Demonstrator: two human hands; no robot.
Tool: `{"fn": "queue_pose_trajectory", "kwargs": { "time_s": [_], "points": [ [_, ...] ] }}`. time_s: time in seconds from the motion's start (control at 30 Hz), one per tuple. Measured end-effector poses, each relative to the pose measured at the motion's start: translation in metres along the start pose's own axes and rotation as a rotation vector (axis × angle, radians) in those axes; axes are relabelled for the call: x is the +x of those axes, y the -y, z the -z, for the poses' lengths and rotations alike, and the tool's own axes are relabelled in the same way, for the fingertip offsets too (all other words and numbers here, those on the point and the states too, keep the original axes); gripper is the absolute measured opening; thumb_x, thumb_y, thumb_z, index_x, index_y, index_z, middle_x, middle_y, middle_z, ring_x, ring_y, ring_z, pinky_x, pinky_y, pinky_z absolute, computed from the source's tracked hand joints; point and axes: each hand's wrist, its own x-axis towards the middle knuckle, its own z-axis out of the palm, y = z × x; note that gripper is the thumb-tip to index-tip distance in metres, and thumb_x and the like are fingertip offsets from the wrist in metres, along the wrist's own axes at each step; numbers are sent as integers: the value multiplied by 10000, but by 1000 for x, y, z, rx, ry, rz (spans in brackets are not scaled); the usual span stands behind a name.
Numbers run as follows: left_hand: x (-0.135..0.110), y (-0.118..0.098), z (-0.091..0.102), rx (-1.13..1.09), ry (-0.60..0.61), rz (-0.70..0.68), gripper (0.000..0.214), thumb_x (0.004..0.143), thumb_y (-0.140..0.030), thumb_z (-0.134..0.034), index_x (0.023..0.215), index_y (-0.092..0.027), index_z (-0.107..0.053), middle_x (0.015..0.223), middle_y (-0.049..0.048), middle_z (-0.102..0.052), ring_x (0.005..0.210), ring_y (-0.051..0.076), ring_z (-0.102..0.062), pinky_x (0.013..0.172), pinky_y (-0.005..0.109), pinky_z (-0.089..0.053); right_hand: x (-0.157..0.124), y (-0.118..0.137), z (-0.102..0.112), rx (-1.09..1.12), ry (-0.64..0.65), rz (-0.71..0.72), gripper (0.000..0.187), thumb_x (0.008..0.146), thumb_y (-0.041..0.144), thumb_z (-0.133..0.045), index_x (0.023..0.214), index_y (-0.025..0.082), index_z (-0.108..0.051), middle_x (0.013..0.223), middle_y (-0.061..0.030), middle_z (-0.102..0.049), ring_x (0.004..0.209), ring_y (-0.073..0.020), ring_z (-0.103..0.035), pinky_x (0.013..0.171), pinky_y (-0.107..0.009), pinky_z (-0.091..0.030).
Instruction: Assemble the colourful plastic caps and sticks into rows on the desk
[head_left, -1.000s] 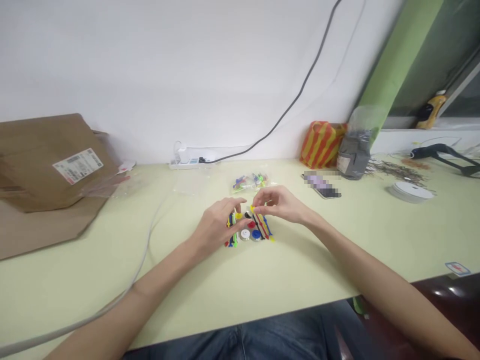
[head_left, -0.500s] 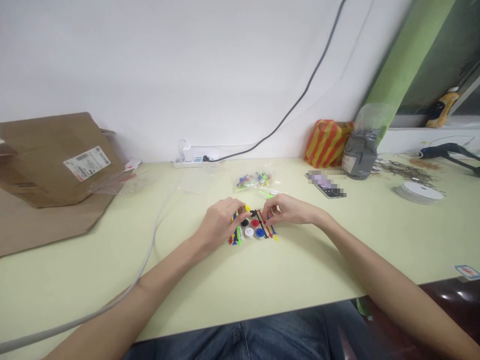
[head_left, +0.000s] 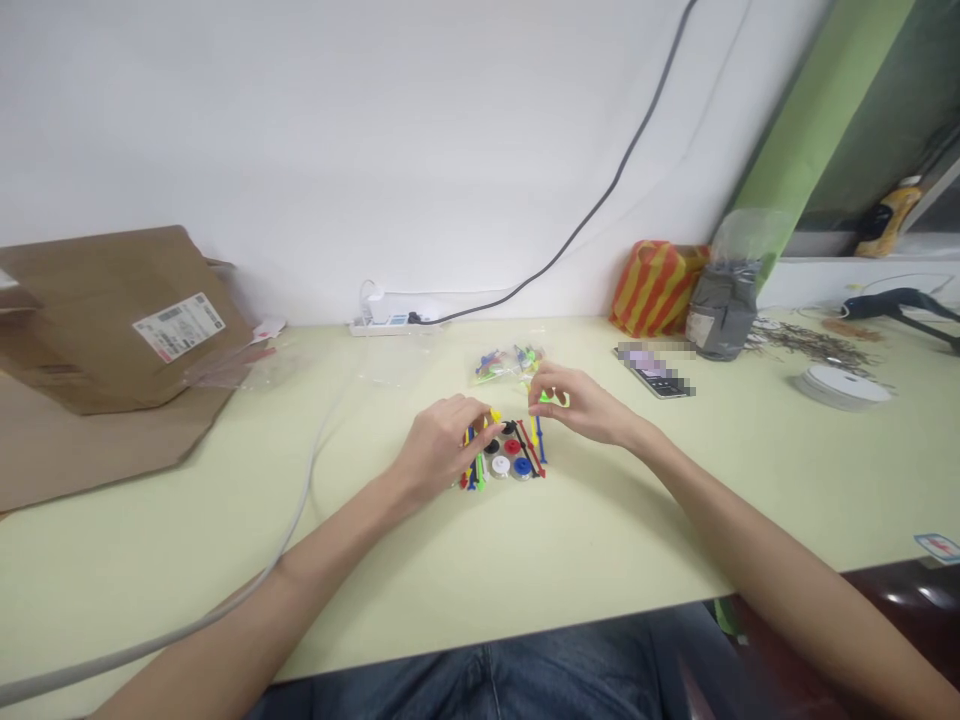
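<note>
Glossy plastic — coloured sticks (head_left: 529, 449) and discs (head_left: 512, 446) on a smooth, matt surface (head_left: 600, 540)
Nearby, a thin, clear plastic bag (head_left: 506, 365) — and rough brown kraft paper (head_left: 97, 320).

Brown mailer (head_left: 112, 320), white power strip (head_left: 386, 325), striped bag (head_left: 658, 289), phone (head_left: 656, 373), white roll (head_left: 844, 387)

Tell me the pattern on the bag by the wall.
The bag has orange and yellow diagonal stripes; head view.
</note>
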Motion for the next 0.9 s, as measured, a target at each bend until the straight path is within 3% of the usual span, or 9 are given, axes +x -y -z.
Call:
{"fn": "queue_pose_trajectory", "kwargs": {
  "time_s": [0.1, 0.17, 0.27, 0.4, 0.63, 0.9],
  "points": [
    [0, -1, 0, -5, 0, 1, 247, 987, -397, -518, 916, -179, -610, 779, 22, -636, 718, 157, -590, 679, 284, -447, 1, 7, -2, 203, -137, 67, 234, 914, 417, -639, 822, 203, -619, 1113, -90, -624, 1062, -229, -558, 918, -374, -420],
    [1, -2, 1, -10, -7, -3, 242, 986, -389, -518, 901, -181, -609, 771, 21, -635, 709, 155, -589, 666, 282, -444, 2, 13, -7, 379, -189, 63, 296, 909, 484, -636, 821, 207, -577, 1141, -99, -640, 1101, -240, -559, 950, -394, -408],
    [1, -4, 1, -16, -16, -7, 241, 984, -387, -523, 880, -186, -606, 771, 18, -636, 701, 150, -590, 651, 275, -437, 2, 20, -21, 589, -210, -41, 358, 880, 546, -654, 827, 214, -528, 872, -56, -646, 863, -200, -582, 800, -343, -439],
    [0, -4, 1, -19, -22, -9, 270, 985, -394, -522, 824, -188, -589, 752, 11, -623, 679, 143, -578, 633, 272, -427, 1, 25, -42, 765, -154, -180, 393, 854, 571, -677, 851, 221, -498, 584, 62, -438, 567, -124, -425, 601, -270, -369],
    [0, -5, 1, -49, -31, -32, 268, 990, -382, -525, 827, -180, -590, 762, 15, -630, 675, 142, -582, 635, 270, -431, -1, 32, -58, 999, -39, -281, 419, 837, 548, -712, 909, 235, -443, 541, 115, -357, 465, -63, -235, 476, -210, -230],
    [-1, -6, -2, -88, 13, -54, 224, 1006, -367, -504, 918, -183, -599, 876, 43, -678, 775, 156, -618, 701, 278, -460, 0, 31, -58, 1055, -15, -307, 456, 818, 550, -731, 922, 242, -411, 524, 121, -422, 425, -44, -227, 440, -193, -148]
  ]
}}
